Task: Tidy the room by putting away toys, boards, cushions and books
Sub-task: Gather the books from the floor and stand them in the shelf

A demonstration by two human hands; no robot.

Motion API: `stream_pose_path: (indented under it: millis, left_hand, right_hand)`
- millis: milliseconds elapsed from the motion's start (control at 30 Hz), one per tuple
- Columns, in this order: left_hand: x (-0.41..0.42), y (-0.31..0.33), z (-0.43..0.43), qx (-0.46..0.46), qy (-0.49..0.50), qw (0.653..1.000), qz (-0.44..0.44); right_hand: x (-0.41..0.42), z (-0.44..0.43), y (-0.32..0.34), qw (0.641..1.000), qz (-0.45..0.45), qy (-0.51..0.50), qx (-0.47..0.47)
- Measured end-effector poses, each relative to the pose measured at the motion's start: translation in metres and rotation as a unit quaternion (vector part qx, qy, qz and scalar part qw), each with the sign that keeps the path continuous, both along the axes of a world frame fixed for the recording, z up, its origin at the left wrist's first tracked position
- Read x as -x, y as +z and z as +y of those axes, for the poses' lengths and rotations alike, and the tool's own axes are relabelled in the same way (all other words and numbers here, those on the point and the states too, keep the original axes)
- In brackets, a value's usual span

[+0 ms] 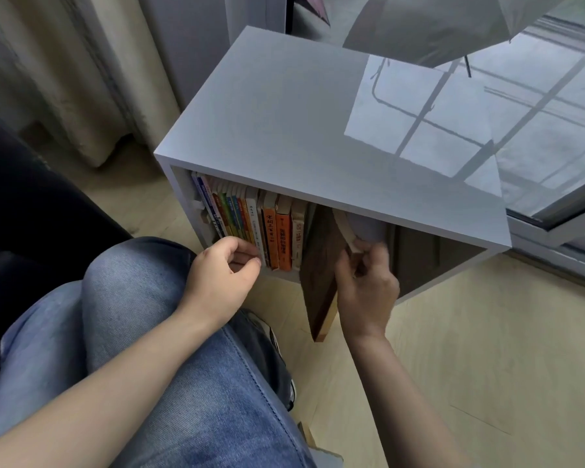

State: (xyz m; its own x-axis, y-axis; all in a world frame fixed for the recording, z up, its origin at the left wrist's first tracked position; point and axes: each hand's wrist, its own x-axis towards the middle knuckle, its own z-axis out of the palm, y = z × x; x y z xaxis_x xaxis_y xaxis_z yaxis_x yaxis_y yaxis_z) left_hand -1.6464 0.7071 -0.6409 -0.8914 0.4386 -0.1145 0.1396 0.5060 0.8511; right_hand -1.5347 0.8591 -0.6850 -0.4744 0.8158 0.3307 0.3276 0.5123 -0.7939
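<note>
Your right hand (pixel 365 288) grips a grey-covered book (pixel 365 228) by its lower corner. The book is tilted in the mouth of the white cabinet (pixel 284 113), just beside a dark brown board (pixel 318 282) that leans out. Your left hand (pixel 220 275) curls against the upright row of books (pixel 250 217); I cannot tell whether it pinches one.

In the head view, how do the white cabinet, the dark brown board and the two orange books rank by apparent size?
1. White cabinet.
2. Dark brown board.
3. Left orange book and right orange book: alike, not ranked.
</note>
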Motion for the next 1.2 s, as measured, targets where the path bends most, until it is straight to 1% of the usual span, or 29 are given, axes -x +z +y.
stream_pose_path:
  millis: [100, 167, 233, 333, 400, 467, 533, 600, 733, 767, 833, 900, 967, 1100, 1200]
  left_hand:
    - [0.0, 0.004, -0.002, -0.001, -0.002, 1.0, 0.005]
    - [-0.001, 0.009, -0.003, 0.0, -0.004, 1.0, 0.008]
    - [-0.004, 0.014, -0.004, -0.004, -0.011, 1.0, 0.014]
    - [-0.01, 0.023, -0.009, -0.017, -0.014, 1.0, 0.01]
    - [-0.011, 0.028, -0.012, -0.035, 0.007, 0.999, -0.011]
    - [-0.012, 0.04, -0.014, -0.062, 0.03, 0.997, -0.036]
    - [-0.012, 0.05, -0.014, -0.082, 0.029, 0.995, -0.055]
    - [-0.014, 0.065, -0.013, -0.109, 0.006, 0.991, -0.08]
    - [-0.02, 0.096, -0.005, -0.188, -0.085, 0.968, -0.143]
    - [-0.021, 0.103, -0.003, -0.201, -0.091, 0.964, -0.149]
    - [-0.017, 0.115, 0.002, -0.218, -0.065, 0.961, -0.156]
    - [-0.007, 0.126, 0.004, -0.22, -0.025, 0.965, -0.144]
    - [0.003, 0.133, 0.004, -0.225, -0.008, 0.965, -0.134]
    - [0.019, 0.149, 0.001, -0.26, 0.021, 0.954, -0.148]
    - [0.024, 0.157, 0.004, -0.302, 0.06, 0.932, -0.188]
  right_hand:
    - [-0.017, -0.007, 0.021, 0.999, 0.015, 0.029, -0.018]
    - [-0.026, -0.012, 0.037, 0.999, 0.025, 0.039, -0.007]
    - [-0.034, -0.015, 0.057, 0.997, 0.056, 0.054, 0.024]
    - [-0.04, -0.016, 0.09, 0.985, 0.117, 0.086, 0.094]
    - [-0.041, -0.014, 0.11, 0.972, 0.155, 0.108, 0.143]
    - [-0.04, -0.015, 0.132, 0.963, 0.174, 0.124, 0.165]
    - [-0.037, -0.015, 0.15, 0.955, 0.192, 0.138, 0.181]
    - [-0.034, -0.014, 0.17, 0.942, 0.22, 0.159, 0.2]
    - [-0.021, -0.006, 0.211, 0.913, 0.271, 0.185, 0.242]
    - [-0.015, -0.004, 0.22, 0.907, 0.283, 0.184, 0.254]
    - [-0.002, 0.001, 0.237, 0.894, 0.304, 0.183, 0.275]
    - [0.014, 0.007, 0.249, 0.889, 0.31, 0.187, 0.28]
    - [0.026, 0.014, 0.256, 0.887, 0.311, 0.191, 0.282]
    - [0.056, 0.036, 0.256, 0.891, 0.308, 0.166, 0.288]
    - [0.082, 0.053, 0.241, 0.914, 0.24, 0.159, 0.284]
